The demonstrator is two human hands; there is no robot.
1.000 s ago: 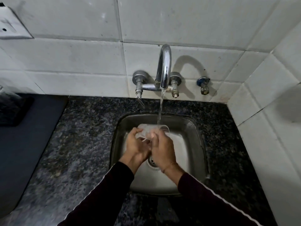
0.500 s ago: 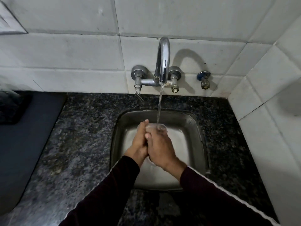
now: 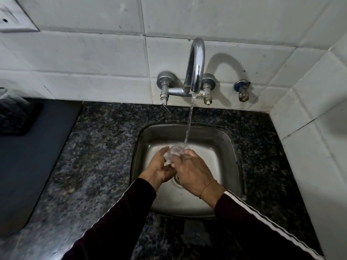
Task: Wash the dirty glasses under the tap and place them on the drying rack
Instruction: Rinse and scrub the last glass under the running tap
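Over the steel sink point(image 3: 221, 147), the left hand point(image 3: 159, 168) is cupping the clear glass point(image 3: 175, 152) from the left, fingers curled around it. The right hand point(image 3: 193, 169) is gripping it from the right. Water from the tap point(image 3: 195, 66) is pouring into the glass. Speckled counter point(image 3: 90, 156) is lying bare on both sides.
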